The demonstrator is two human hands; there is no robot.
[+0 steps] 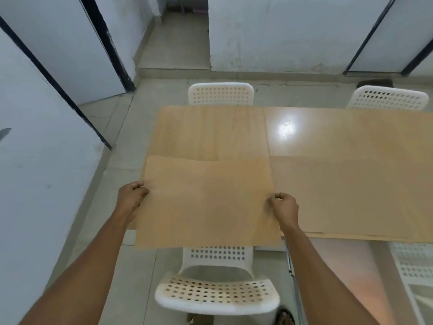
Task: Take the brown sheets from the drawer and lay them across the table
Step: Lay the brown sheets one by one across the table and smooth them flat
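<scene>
I hold one brown sheet (206, 202) flat over the near left corner of the table (304, 130). My left hand (131, 198) pinches its left edge and my right hand (284, 205) pinches its right edge. The sheet's near edge overhangs the table above a chair. Another brown sheet (210, 132) lies on the far left part of the table. A third brown sheet (351, 195) covers the near right part. The far right part of the tabletop shows bare and glossy with a light reflection. No drawer is in view.
A white perforated chair (218, 294) stands just in front of me under the table's near edge. Two more white chairs (220, 93) (389, 98) stand at the far side. White partition walls (35, 160) close in on the left.
</scene>
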